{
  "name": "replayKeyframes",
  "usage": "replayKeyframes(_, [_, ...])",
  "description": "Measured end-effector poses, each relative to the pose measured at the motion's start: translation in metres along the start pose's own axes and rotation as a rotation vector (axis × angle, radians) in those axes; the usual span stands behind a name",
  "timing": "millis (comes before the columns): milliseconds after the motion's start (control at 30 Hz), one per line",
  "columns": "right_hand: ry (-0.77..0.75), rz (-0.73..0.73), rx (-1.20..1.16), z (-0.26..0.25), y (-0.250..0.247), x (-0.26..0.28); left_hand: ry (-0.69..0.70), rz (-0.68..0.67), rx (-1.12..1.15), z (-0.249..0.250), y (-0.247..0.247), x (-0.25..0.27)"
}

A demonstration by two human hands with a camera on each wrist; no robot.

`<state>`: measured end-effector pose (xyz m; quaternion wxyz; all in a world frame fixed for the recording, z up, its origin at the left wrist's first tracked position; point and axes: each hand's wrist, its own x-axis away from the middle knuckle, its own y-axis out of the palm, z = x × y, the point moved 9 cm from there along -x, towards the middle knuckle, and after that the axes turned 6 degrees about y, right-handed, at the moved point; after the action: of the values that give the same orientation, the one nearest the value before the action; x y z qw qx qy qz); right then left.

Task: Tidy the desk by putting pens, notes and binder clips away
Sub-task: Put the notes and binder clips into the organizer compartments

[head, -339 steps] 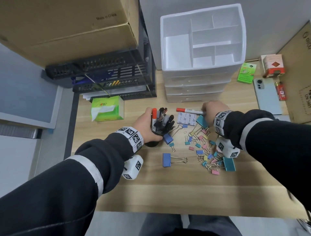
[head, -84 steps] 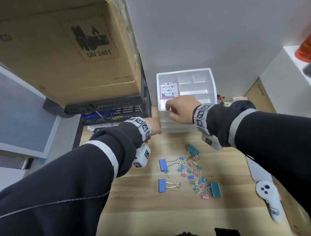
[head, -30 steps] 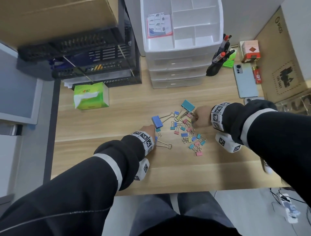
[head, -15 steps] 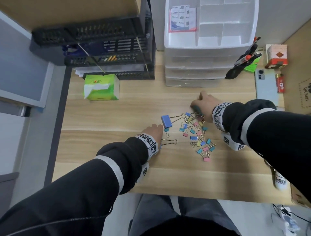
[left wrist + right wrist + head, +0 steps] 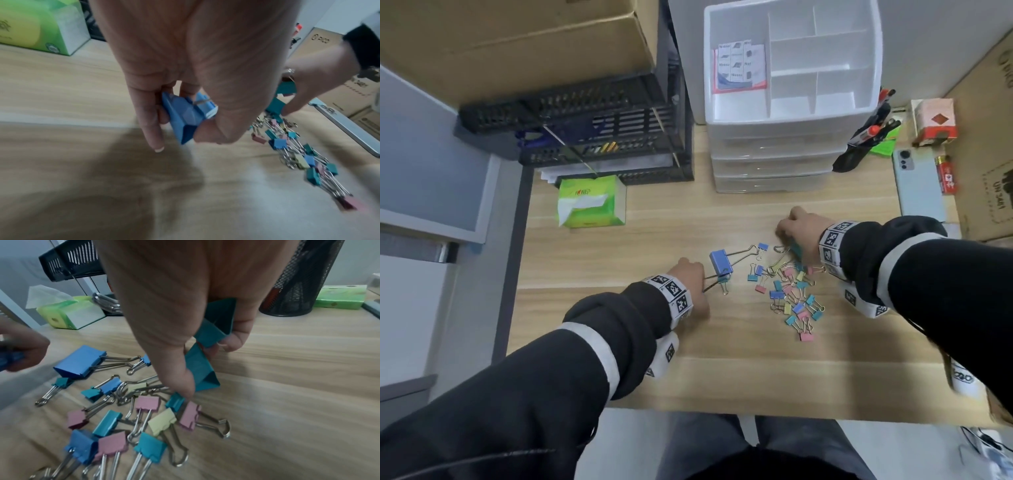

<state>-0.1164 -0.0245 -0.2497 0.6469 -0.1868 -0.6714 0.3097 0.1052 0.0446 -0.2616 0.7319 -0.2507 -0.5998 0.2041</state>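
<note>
Both hands have closed on clips since half a second ago: left hand (image 5: 690, 281) now has a large blue binder clip (image 5: 183, 116) pinched between thumb and curled fingers, lifted just off the desk, body's long edge slanting down toward lower right of the left wrist view, its wire handles trailing toward the pile in the head view. Right hand (image 5: 796, 231) grips two large teal binder clips (image 5: 207, 347) in curled fingers and thumb, one above the other, spines tilted, lower one's open end pointing down at the pile. Earlier the teal clip was only partly covered under that hand. Second large blue binder clip (image 5: 720, 262) unmoved, lying flat mid-frame, handles pointing right and slightly up. Pile of small binder clips (image 5: 789, 294), blue, teal, pink, yellow, scattered centre-right between the hands, handles at mixed angles. Surface: light wood-grain desk (image 5: 722, 370), grain running left-right. Back of desk, top centre: white drawer organiser (image 5: 791, 144) with open compartments, sticky notes (image 5: 739, 66) standing in the left one. Right of it, black mesh pen holder (image 5: 847, 159) with pens, a phone (image 5: 919, 185) flat. Upper left: black wire tray rack (image 5: 602, 137) under a cardboard box (image 5: 517, 44); green tissue pack (image 5: 590, 202) in front. White wall behind.
</note>
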Motion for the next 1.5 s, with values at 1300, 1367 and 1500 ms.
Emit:
replayKeyframes(1300, [-0.030, -0.269, -1.286, 0.018, 0.034, 0.008, 0.011, 0.069, -0.039, 0.029, -0.042, -0.055])
replayKeyframes(1367, [-0.032, -0.343, -1.366, 0.012, 0.031, 0.013, 0.018, 0.075, -0.027, 0.027, -0.044, -0.053])
replayKeyframes(1500, [-0.040, -0.451, -1.332, -0.002, 0.022, 0.025, 0.041, 0.082, -0.016, 0.026, -0.052, -0.050])
